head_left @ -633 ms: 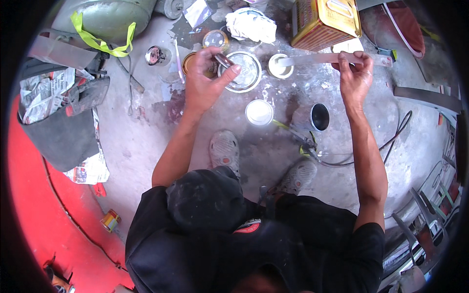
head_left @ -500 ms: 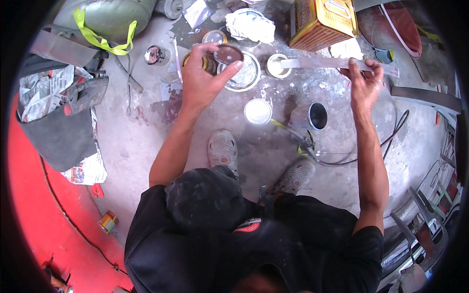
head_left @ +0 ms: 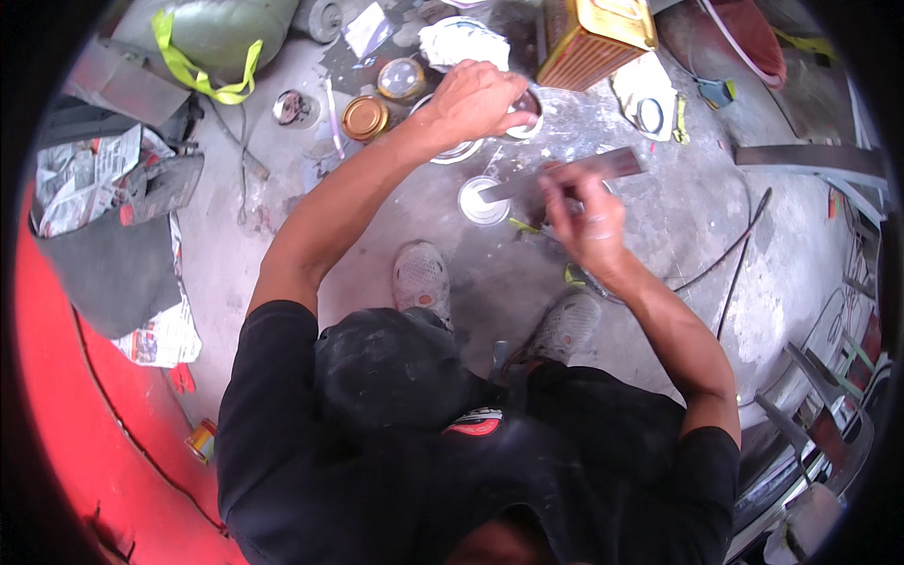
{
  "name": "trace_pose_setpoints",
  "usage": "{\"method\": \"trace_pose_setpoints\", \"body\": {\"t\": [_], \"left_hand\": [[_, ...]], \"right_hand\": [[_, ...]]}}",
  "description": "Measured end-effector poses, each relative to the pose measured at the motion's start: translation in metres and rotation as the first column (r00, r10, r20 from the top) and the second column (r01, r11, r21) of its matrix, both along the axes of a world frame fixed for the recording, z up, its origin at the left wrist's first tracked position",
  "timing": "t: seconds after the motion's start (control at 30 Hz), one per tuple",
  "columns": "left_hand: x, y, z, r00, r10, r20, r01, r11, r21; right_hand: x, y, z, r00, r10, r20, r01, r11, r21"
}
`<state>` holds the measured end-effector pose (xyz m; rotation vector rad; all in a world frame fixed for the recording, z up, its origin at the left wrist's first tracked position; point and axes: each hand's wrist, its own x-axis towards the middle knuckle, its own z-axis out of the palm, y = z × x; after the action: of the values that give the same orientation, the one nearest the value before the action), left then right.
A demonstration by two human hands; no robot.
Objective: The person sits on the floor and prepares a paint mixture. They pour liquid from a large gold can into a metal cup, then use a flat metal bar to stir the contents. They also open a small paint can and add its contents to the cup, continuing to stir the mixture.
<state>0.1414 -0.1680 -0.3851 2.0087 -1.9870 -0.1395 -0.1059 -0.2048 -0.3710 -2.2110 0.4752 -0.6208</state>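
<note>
My right hand (head_left: 589, 217) grips a flat, ruler-like mixing stick (head_left: 617, 164). Its lower end dips into a small white-filled cup (head_left: 483, 201) on the floor in front of my shoes. My left hand (head_left: 478, 99) is farther off, fingers bent down around a dark round lid (head_left: 535, 105). The lid lies over or against a small can, which my hand mostly covers. Beneath my left wrist, a larger round tin lid (head_left: 457, 153) shows only in part. A dark-mouthed cup stands partly hidden behind my right hand.
A yellow rectangular tin (head_left: 595, 47) stands at the far right. Closed round cans (head_left: 364, 118) and a white crumpled cloth (head_left: 463, 43) sit at the back. A black hose (head_left: 725, 254) curves along the right. Newspaper (head_left: 89, 179) and a red surface (head_left: 75, 414) lie left.
The stick has come from the small can at the back to the nearer white cup. My left hand has carried the dark lid right, to that small can.
</note>
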Motion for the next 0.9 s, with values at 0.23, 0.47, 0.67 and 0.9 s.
{"method": "trace_pose_setpoints", "body": {"t": [0.23, 0.47, 0.67, 0.9], "left_hand": [[-0.009, -0.010, -0.028, 0.998, -0.054, 0.020, 0.050, 0.987, 0.152], [-0.009, -0.011, -0.039, 1.000, -0.026, -0.008, 0.027, 0.969, 0.246], [-0.014, -0.017, -0.053, 0.999, -0.021, 0.042, 0.009, 0.962, 0.272], [-0.021, -0.024, -0.038, 0.985, -0.090, 0.145, 0.006, 0.866, 0.500]], "right_hand": [[-0.012, 0.008, -0.028, 0.942, 0.317, -0.108, -0.335, 0.892, -0.304], [-0.014, 0.014, -0.010, 0.931, 0.322, -0.173, -0.356, 0.907, -0.225], [-0.012, 0.011, -0.007, 0.911, 0.362, -0.196, -0.397, 0.899, -0.185], [-0.011, 0.010, -0.006, 0.936, 0.328, -0.129, -0.348, 0.918, -0.188]]}}
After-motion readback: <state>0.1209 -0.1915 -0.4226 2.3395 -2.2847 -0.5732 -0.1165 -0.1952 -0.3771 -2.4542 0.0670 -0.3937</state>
